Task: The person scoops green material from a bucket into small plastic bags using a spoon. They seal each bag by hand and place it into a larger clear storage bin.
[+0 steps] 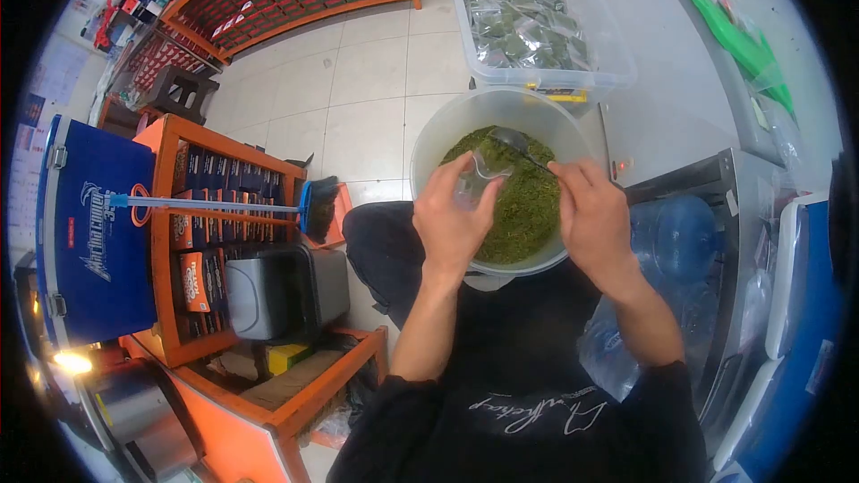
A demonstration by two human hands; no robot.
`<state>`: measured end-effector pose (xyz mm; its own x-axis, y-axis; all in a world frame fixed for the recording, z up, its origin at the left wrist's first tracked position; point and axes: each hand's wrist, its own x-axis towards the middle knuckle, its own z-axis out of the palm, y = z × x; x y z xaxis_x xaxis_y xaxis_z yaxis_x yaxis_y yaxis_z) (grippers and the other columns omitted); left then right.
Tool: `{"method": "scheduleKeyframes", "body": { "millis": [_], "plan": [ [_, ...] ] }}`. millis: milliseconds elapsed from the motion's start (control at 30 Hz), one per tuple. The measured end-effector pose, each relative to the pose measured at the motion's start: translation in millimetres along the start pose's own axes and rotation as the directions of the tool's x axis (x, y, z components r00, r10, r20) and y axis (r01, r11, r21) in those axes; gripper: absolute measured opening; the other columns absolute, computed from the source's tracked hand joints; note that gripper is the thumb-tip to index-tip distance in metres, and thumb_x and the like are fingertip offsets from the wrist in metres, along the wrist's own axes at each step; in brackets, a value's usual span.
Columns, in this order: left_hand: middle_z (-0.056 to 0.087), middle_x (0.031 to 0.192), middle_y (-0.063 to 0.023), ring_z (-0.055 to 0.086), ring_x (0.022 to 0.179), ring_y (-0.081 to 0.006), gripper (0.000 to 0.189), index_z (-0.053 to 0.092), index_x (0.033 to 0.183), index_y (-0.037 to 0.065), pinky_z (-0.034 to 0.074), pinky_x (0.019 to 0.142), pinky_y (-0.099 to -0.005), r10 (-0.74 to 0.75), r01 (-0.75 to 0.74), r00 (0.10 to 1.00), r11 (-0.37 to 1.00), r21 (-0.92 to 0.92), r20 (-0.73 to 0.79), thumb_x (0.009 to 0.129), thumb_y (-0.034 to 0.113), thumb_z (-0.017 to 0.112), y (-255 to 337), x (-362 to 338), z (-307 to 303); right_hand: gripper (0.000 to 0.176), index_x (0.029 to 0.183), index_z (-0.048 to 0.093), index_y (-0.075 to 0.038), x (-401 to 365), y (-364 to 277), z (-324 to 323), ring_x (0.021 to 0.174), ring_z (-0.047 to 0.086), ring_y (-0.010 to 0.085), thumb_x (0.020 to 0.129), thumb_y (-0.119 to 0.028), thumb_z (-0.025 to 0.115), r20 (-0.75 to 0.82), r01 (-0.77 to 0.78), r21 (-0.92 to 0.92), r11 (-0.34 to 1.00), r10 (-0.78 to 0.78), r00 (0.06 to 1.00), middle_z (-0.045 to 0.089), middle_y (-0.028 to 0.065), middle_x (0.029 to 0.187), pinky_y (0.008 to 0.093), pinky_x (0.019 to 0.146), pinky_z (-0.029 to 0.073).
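My left hand (454, 215) pinches a small clear plastic bag (480, 181) with its mouth facing up and to the right. In my right hand (592, 215) is the handle of a dark metal spoon (512, 138), whose bowl is beside the bag's opening. Both hands are over a large round translucent tub (433, 136) between my knees. Chopped green herb (523, 219) fills the lower part of the tub. Some green shows at the bag's mouth; how much is inside is hard to tell.
Behind the tub stands a clear plastic bin (617, 72) with many filled bags (528, 25). Large blue water bottles (671, 237) are on the right. To the left are an orange shelf (164, 241), a grey waste bin (331, 286) and a broom (318, 208).
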<state>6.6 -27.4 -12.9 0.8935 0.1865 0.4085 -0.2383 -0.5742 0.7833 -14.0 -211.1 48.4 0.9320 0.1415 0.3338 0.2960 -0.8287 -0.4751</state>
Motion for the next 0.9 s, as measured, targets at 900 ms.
{"method": "scheduleKeyframes", "body": {
  "millis": [900],
  "plan": [
    [0.072,0.089,-0.007,0.064,0.078,-0.0118,0.013,0.074,0.096,0.0,0.049,0.069,-0.0254,-0.142,0.306,0.936,0.778,-0.548,0.322,0.086,0.006,0.077,-6,-6,-19,0.021,0.108,0.064,-0.004,-5,12,46,0.093,0.064,0.0226,0.088,0.001,0.067,-0.119,0.03,0.622,0.782,0.056,0.991,0.065,0.0085,0.095,0.0335,0.086,0.048]
  ]
}}
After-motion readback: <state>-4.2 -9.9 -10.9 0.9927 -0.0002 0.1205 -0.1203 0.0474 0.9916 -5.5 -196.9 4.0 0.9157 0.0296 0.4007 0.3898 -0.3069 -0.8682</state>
